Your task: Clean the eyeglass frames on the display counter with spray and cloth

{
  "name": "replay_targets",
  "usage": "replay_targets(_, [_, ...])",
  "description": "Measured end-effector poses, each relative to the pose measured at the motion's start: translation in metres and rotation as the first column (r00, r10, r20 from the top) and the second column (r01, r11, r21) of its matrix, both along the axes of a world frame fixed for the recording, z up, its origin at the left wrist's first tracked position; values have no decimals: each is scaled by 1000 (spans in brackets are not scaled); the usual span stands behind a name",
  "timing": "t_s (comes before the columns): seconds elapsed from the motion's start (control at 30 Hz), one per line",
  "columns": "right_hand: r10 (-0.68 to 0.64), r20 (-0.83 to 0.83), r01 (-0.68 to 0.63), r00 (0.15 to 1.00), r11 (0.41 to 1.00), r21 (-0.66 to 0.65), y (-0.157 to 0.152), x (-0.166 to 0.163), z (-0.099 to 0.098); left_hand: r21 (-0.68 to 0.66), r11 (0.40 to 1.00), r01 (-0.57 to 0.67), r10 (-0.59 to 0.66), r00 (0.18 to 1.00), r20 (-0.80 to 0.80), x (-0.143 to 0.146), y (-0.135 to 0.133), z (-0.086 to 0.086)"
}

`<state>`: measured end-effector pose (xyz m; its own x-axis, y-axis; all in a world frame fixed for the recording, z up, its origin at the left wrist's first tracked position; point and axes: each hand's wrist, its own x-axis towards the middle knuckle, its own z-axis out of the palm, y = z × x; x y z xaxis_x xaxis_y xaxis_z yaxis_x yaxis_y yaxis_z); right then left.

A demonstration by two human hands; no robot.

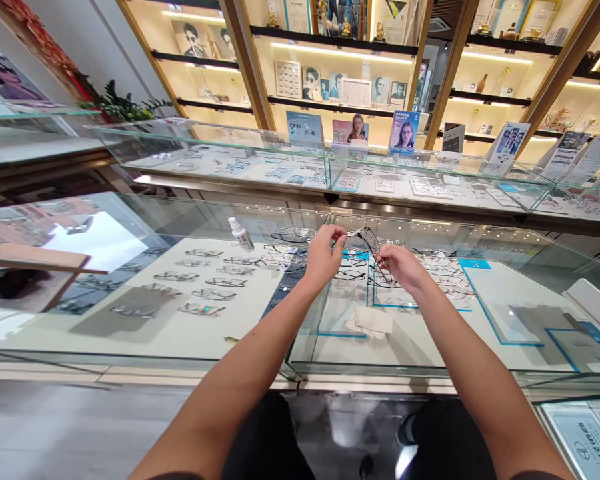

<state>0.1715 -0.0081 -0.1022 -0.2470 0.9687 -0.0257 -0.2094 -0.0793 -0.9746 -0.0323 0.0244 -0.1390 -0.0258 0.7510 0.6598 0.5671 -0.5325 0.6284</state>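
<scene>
A pair of dark thin-framed glasses (pixel 369 245) is held up above a glass display counter (pixel 430 363). My left hand (pixel 323 255) pinches the glasses at their left end, fingers closed. My right hand (pixel 403 268) grips the right side of the frame, fingers curled round it. Just below my hands a white cleaning cloth (pixel 371 322) lies on the counter top. A small white spray bottle (pixel 241 235) stands on the glass to the left of my left hand.
Several rows of glasses lie inside the case (pixel 205 280) under the glass. A second glass counter (pixel 330 167) with small advert cards stands behind it, then lit wall shelves (pixel 340 73). White items (pixel 593 300) sit at the counter's right end.
</scene>
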Motion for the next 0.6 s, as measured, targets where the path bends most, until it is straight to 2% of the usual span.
replay_targets(0.17, [23,-49,-23,999,1000,-8,0,1,0,1,1000,-20,20,999,34,1,-1,0])
replay_targets(0.33, [3,-131,-10,991,999,-52,-1,2,1,226,962,-154,159,987,-5,5,-11,3])
replay_targets(0.4, [4,-169,-15,986,998,-63,-1,2,2,270,958,-101,133,986,-104,7,-14,3])
replay_targets(0.5, [5,-214,-20,977,997,-69,0,3,1,254,965,71,5,958,-285,11,-16,0])
replay_targets(0.6, [1,-232,-15,973,998,-59,2,4,0,236,961,147,-55,932,-357,13,-15,-3])
